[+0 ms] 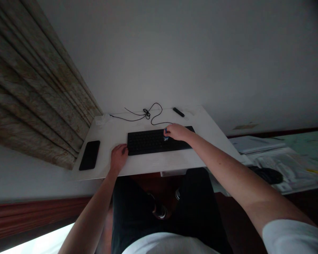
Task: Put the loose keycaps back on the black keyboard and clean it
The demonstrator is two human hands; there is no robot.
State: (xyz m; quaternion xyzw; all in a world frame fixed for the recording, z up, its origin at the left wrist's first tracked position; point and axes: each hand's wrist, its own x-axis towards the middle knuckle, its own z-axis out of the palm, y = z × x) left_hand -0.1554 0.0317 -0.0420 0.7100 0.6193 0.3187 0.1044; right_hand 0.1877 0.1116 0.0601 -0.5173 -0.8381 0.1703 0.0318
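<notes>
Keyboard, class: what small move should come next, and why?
Perhaps draw the small blue item along the keyboard: the right hand pinches the item over it, and the left hand rests at its left end, where it could steady it.

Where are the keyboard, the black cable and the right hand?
Keyboard [147, 140]: head view, on its keys.
Black cable [147, 113]: head view, on its bundled part.
Right hand [177, 132]: head view, on its back.

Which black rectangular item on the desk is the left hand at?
The keyboard, the longest: the left hand is at its left end. The flat slab and small bar lie apart from that hand.
</notes>
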